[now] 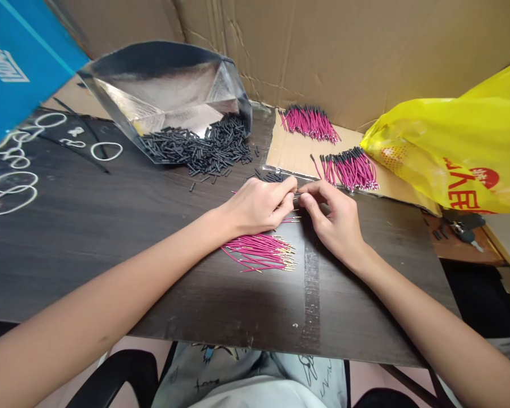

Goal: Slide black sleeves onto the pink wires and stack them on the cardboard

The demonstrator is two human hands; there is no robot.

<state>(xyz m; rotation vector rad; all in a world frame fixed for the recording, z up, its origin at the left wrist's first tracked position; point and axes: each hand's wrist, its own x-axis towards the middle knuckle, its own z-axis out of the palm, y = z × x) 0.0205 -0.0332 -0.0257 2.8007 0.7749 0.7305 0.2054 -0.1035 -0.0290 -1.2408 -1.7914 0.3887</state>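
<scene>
My left hand (261, 204) is closed in a pinch over the table, and the end of a thin pink wire pokes out beside it. My right hand (334, 218) pinches a small black sleeve (298, 195), its fingertips close against those of my left hand. Just below the left hand lies a bundle of pink wires (259, 252) with gold-coloured metal tips pointing right. A few loose black sleeves (268, 176) rest right behind the left hand. The fingers partly hide the wire and the sleeve.
An open foil bag (170, 102) spills many black sleeves at the back. Pink wires with black ends (351, 169) lie in two groups on a cardboard sheet (289, 156). A yellow plastic bag (442, 147) is at right, white rubber bands (106, 151) at left. Keys (467, 235) lie lower right.
</scene>
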